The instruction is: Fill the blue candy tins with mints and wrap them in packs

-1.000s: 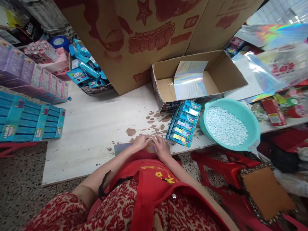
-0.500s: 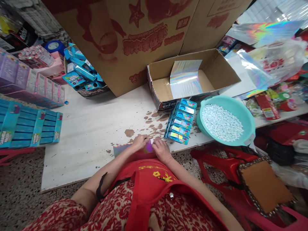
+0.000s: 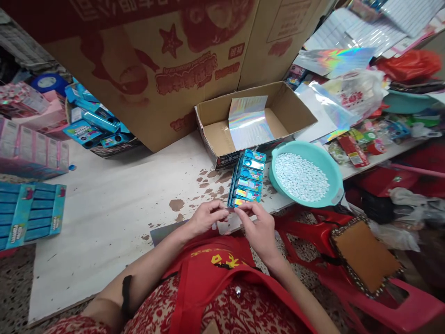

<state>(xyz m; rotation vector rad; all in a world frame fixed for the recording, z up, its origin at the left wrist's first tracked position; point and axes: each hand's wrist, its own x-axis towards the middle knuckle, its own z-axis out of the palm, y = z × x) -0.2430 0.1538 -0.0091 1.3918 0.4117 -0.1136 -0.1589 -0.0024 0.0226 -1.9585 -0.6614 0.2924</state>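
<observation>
My left hand and my right hand meet fingertip to fingertip just in front of the red apron. Both are closed in a pinch on something thin and small that I cannot make out. Right behind the fingers, a stack of small blue boxes lies on the white table, some with shiny labels. To its right is a turquoise basin of small pale pieces. A grey sheet lies at the table's front edge, partly under my left forearm.
An open cardboard tray holds a shiny sheet. Behind it stands a large printed carton. Blue boxes fill a container at the left. A red stool is at the right, near the table's edge.
Both hands have risen away from my apron toward the stack of blue boxes, my right hand swinging further right. The purple spot between them no longer shows. The view has shifted to the right.
</observation>
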